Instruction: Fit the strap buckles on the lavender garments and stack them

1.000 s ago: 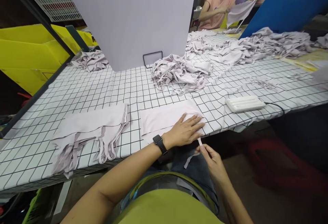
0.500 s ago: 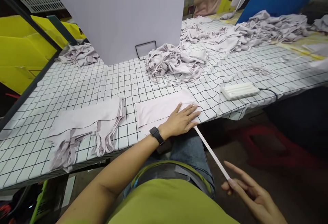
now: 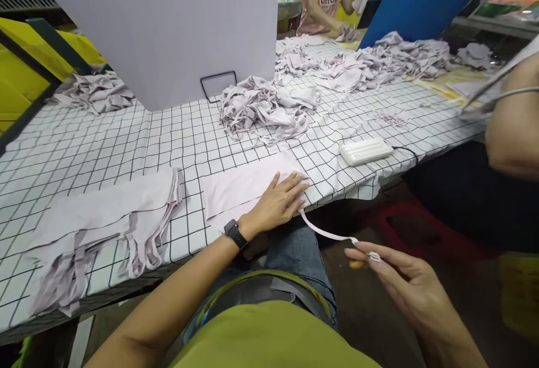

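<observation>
My left hand [image 3: 281,199] lies flat with fingers spread, pressing a pale pink piece of fabric [image 3: 236,185] onto the table near its front edge. From under its fingertips a narrow pale strap [image 3: 324,232] runs off the edge and sags in a curve. My right hand [image 3: 406,278] is closed, pinching the strap's far end above the floor. A small white buckle-like piece [image 3: 373,256] shows between its thumb and finger. Left of the fabric is a stack of similar pieces [image 3: 113,205], their straps hanging over the edge.
A checked cloth covers the table [image 3: 168,137]. Crumpled garments [image 3: 265,107] are heaped behind my hands. A white corded device [image 3: 365,151] sits at right, near small bits [image 3: 391,119]. A grey panel [image 3: 177,31] stands upright behind. Another person's arm [image 3: 516,115] is at far right.
My right hand has risen toward the table edge, and the strap has gone from taut to slack. The small white piece now shows in its fingers. Another person's arm has appeared at right.
</observation>
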The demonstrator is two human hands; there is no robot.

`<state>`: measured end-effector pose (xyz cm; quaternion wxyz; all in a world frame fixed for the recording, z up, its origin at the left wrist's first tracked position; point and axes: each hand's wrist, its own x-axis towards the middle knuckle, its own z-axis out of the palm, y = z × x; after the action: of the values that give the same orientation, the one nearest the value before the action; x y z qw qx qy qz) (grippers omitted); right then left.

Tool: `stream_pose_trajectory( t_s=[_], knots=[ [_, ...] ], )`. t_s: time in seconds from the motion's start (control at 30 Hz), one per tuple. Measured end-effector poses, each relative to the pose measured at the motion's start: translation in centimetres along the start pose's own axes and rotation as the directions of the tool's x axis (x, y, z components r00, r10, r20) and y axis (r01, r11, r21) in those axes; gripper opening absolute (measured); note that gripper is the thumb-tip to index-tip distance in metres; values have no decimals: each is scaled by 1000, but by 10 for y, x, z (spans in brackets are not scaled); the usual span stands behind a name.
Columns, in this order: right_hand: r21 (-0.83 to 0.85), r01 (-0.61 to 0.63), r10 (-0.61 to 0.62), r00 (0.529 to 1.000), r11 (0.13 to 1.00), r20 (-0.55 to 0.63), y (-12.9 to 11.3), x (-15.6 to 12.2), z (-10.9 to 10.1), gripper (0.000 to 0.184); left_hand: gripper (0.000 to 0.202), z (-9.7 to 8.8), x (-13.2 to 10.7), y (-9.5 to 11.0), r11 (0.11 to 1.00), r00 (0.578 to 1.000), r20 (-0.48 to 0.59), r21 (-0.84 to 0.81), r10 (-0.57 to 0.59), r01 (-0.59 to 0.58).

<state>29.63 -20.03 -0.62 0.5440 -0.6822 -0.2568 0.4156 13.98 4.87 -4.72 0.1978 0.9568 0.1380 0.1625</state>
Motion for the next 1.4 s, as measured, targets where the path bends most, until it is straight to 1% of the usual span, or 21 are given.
stream_pose_trajectory(
  t_s=[0.03,0.1,0.17,0.2,0.27,0.33,0.37,0.43,0.5,0.57,0.67,0.8,0.87,0.93,1.03,1.13,1.23,1.33,1.4],
  knots=[
    [-41,24,-23,1000,999,10,-3,10,7,33,36,-2,-3,1,1000,998,-65,-23,-22,20],
    [-88,65,-63,998,994,27,-9,30,20,36,27,-7,-12,1,994,977,-185,-59,-106,96],
    [-123,116,-114,993,986,27,-12,46,32,36,21,-13,-23,2,979,946,-257,-109,-196,173],
    [-146,154,-151,988,977,32,-14,54,38,35,19,-15,-28,3,970,934,-275,-143,-228,195],
    [-194,243,-238,970,950,51,-17,66,49,33,16,-20,-35,5,957,924,-282,-204,-260,207],
    [-208,304,-298,953,930,61,-20,74,59,29,13,-22,-38,6,951,921,-270,-207,-281,230],
    [-201,302,-298,953,932,52,-22,77,64,28,13,-23,-38,6,949,919,-260,-180,-298,257],
    [-178,231,-235,972,957,-3,-27,82,73,27,15,-23,-34,4,944,920,-214,-103,-327,312],
    [-159,123,-136,988,980,-69,-30,86,81,29,18,-25,-27,2,940,932,-129,-18,-339,339],
    [-132,50,-65,992,990,-111,-32,90,89,32,17,-28,-17,-1,935,938,-37,79,-343,345],
    [-64,4,-11,995,998,-101,-30,99,97,35,17,-32,-4,-3,916,933,37,205,-358,344],
    [-4,-80,80,996,997,-41,-26,110,105,40,20,-34,6,-6,916,941,86,275,-327,293],
    [17,-115,116,992,993,-40,-26,115,109,43,18,-32,7,-8,921,945,80,264,-318,287],
    [42,-136,138,989,990,-51,-26,120,113,45,18,-29,6,-11,931,948,47,205,-316,301],
    [81,-146,152,986,986,-65,-26,127,119,43,18,-22,4,-16,946,950,-40,81,-311,313],
    [118,-141,152,985,983,-83,-25,134,124,39,19,-16,3,-19,959,950,-143,2,-279,282],
    [146,-130,145,985,981,-94,-26,139,128,35,20,-12,4,-20,970,946,-217,-17,-240,242],
    [171,-121,137,987,978,-84,-30,142,130,34,25,-11,5,-19,977,948,-241,-10,-209,213],
    [189,-128,143,987,974,-71,-32,143,132,35,26,-11,5,-20,977,945,-251,-12,-209,212]
  ],
)
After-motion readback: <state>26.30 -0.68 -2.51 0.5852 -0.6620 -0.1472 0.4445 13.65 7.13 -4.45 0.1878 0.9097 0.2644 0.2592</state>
